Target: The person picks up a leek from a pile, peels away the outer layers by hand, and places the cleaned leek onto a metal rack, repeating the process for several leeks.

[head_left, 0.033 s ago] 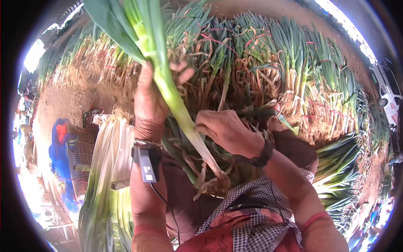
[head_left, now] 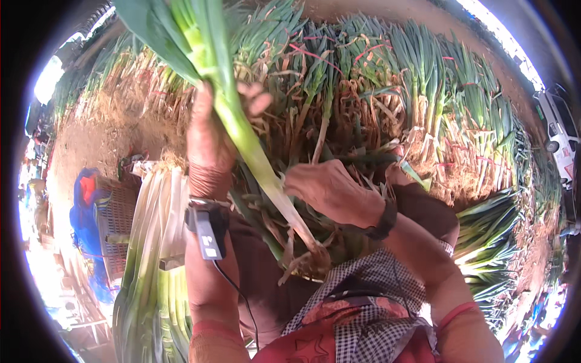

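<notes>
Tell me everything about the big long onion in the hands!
The leek is long, with broad green leaves at the top, a pale green-white stalk lower down, and brown, dirty roots at its bottom end. It slants from the upper left down to the lower right. The left hand grips its upper stalk, and the right hand touches the white part, where loose outer skin hangs. Piled leeks lie behind it.

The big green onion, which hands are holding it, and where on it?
The left hand grips the green onion around its pale green middle. The right hand holds the white lower stalk with its fingers, above the roots.
</notes>
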`<action>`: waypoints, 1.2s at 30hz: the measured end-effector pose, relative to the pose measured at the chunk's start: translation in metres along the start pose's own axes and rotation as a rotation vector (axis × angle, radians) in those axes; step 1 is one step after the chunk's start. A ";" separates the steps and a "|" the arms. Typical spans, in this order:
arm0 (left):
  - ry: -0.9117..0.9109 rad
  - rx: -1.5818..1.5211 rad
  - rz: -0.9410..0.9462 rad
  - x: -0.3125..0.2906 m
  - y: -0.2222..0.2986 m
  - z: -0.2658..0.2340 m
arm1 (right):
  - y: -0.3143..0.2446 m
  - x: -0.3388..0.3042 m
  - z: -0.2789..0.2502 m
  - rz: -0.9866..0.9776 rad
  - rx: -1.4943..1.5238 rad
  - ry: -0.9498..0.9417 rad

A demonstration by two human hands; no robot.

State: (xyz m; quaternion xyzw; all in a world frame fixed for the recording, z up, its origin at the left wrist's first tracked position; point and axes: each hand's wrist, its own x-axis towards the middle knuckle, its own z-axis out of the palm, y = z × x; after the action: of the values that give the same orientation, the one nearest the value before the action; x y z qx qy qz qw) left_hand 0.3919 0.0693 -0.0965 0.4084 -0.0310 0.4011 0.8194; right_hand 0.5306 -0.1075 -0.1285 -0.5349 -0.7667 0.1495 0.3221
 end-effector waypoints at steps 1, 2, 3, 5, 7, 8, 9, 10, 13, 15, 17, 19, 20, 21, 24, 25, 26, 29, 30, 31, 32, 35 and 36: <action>0.111 0.009 0.030 -0.003 0.008 -0.004 | 0.004 -0.014 0.002 -0.060 -0.105 -0.208; 0.112 0.068 0.063 -0.003 0.015 -0.011 | 0.016 -0.042 0.017 -0.110 -0.150 -0.271; 0.111 0.129 0.100 -0.003 0.023 -0.017 | 0.032 -0.074 0.032 -0.070 -0.107 -0.370; 0.160 0.085 0.125 -0.006 0.034 -0.024 | 0.047 -0.133 0.039 0.014 -0.169 -0.660; 0.143 0.038 0.162 -0.003 0.036 -0.027 | 0.045 -0.154 0.033 0.086 -0.275 -0.845; 0.174 0.068 0.173 -0.004 0.039 -0.027 | 0.041 -0.145 0.029 0.236 -0.320 -0.888; 0.207 0.099 0.185 -0.007 0.041 -0.026 | 0.035 -0.129 0.024 0.265 -0.332 -0.803; 0.213 0.101 0.178 -0.010 0.040 -0.030 | 0.031 -0.113 0.019 0.295 -0.339 -0.718; 0.276 0.145 0.222 -0.005 0.035 -0.038 | 0.010 -0.068 0.033 0.037 -0.133 0.091; 0.384 0.201 0.250 -0.005 0.030 -0.046 | -0.010 -0.048 0.038 -0.062 -0.257 0.066; 0.430 0.207 0.234 -0.003 0.029 -0.053 | -0.012 -0.041 0.046 -0.160 -0.386 0.039; 0.472 0.206 0.210 0.001 0.024 -0.053 | 0.000 -0.044 0.060 -0.268 -0.701 -0.042; 0.577 0.247 0.183 0.001 0.026 -0.052 | 0.000 -0.038 0.057 -0.267 -0.698 -0.042; 0.682 0.286 0.154 0.001 0.026 -0.052 | 0.001 -0.032 0.052 -0.251 -0.682 -0.181; 0.732 0.305 0.255 -0.001 0.029 -0.061 | -0.004 -0.031 0.041 -0.244 -0.626 -0.346; 0.736 0.307 0.257 -0.004 0.034 -0.065 | -0.004 -0.036 0.037 -0.251 -0.591 -0.372; 0.741 0.320 0.306 -0.004 0.035 -0.064 | 0.004 -0.052 0.037 -0.243 -0.592 -0.375; 0.792 0.395 0.426 -0.011 0.051 -0.065 | 0.054 -0.154 0.048 -0.068 -0.616 -0.270; 0.807 0.418 0.469 -0.010 0.051 -0.061 | 0.080 -0.197 0.050 -0.046 -0.623 -0.238; 0.822 0.439 0.514 -0.010 0.052 -0.058 | 0.093 -0.213 0.053 0.390 -0.481 -0.380; 0.817 0.423 0.528 -0.008 0.052 -0.056 | 0.108 -0.234 0.058 0.612 -0.389 -0.447; 0.729 0.372 0.529 -0.006 0.052 -0.058 | 0.156 -0.301 0.070 0.574 -0.552 -0.839; 0.773 0.398 0.526 -0.022 0.057 -0.062 | 0.117 -0.250 0.042 0.384 -0.364 -0.720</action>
State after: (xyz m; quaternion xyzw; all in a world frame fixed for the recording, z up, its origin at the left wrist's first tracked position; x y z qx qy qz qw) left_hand 0.3210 0.1187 -0.1093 0.3564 0.2498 0.7139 0.5486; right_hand 0.6428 -0.2864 -0.3109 -0.6293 -0.7306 0.2460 -0.0982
